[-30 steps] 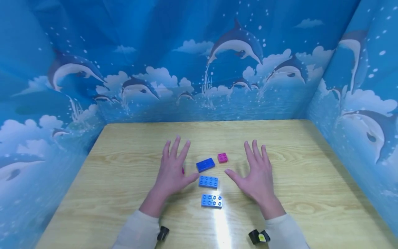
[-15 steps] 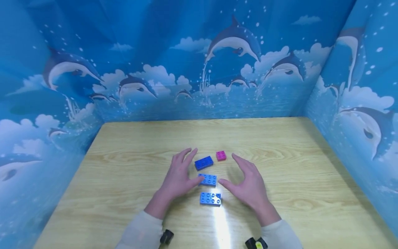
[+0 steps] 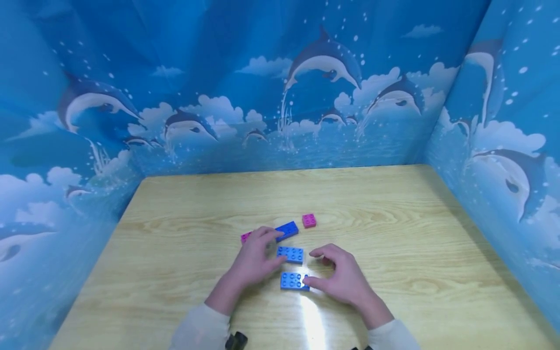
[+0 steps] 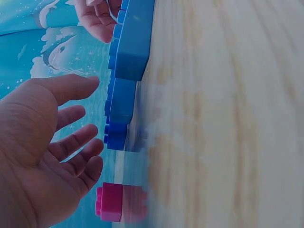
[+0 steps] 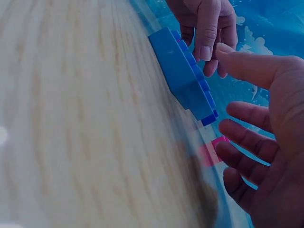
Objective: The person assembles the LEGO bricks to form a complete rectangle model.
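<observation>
Two light blue bricks with studs, a middle one and a nearer one, lie one behind the other on the table. Beyond them is a darker blue brick. My left hand hovers left of the middle brick, fingers loosely bent and thumb apart from them; the left wrist view shows its palm holding nothing. My right hand is to the right, its thumb tip overlapping the nearer brick's right end in the head view. In the right wrist view, its relaxed fingers hold nothing.
A small pink brick sits at the back, right of the darker blue one. Another pink brick is partly covered by my left hand. The wood-grain table is bordered by blue dolphin-print sheets.
Both hands have come inward and lower toward the light blue bricks, their spread fingers now more bent. The left pink brick shows more beside my left hand. The bricks seem unmoved.
</observation>
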`<state>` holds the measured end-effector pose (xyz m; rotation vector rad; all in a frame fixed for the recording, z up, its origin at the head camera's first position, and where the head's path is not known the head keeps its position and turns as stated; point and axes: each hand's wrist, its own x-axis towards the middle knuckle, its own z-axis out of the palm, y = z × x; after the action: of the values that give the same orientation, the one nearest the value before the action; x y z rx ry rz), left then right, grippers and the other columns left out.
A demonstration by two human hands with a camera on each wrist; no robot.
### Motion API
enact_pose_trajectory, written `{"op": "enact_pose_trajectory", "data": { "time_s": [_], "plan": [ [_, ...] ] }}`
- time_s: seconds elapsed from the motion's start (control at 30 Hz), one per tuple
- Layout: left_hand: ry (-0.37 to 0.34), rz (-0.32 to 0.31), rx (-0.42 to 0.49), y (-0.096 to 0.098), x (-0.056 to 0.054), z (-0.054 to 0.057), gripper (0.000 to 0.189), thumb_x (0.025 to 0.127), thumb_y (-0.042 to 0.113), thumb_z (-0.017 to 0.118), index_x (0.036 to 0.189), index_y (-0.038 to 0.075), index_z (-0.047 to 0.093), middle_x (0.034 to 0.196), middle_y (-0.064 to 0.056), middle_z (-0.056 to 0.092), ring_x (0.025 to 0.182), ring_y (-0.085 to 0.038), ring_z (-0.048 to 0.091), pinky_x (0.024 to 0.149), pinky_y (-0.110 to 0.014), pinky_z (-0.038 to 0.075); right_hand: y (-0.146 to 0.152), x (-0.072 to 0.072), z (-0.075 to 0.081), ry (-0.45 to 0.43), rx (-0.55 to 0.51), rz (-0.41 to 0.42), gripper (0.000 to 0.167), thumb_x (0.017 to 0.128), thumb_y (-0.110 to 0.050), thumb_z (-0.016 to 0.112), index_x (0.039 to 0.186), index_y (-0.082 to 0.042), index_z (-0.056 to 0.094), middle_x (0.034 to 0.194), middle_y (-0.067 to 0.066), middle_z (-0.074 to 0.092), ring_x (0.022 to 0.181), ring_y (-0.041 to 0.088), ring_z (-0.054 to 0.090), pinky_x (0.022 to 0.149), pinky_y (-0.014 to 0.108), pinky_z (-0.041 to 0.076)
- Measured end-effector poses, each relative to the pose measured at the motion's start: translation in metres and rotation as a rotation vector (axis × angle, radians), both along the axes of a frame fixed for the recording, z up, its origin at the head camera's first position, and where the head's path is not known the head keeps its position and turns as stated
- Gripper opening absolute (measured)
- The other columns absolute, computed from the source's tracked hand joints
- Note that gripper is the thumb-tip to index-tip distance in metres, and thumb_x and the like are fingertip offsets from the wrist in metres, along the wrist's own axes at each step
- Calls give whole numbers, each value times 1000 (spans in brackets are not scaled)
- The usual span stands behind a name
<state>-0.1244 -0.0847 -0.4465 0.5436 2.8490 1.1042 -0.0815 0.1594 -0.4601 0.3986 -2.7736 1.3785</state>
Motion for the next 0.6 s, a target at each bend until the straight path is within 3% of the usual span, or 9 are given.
{"op": "enact_pose_trajectory", "data": {
  "time_s": [0.27,0.6],
  "plan": [
    [-47,-41,27,-1,2,-5,52,81,27,82,129,15,65,123,-2,58,111,-21,56,97,-44,47,-1,3,-12,32,-3,134,63,63,-44,93,115,-15,71,103,-9,66,94,12,60,85,35,52],
    [-85,-73,30,-1,0,-6,46,83,21,82,125,10,68,111,2,60,103,-17,57,92,-39,49,-5,3,-13,26,34,130,57,60,-34,96,109,-20,72,97,-13,65,90,8,59,84,33,51]
  ]
}}
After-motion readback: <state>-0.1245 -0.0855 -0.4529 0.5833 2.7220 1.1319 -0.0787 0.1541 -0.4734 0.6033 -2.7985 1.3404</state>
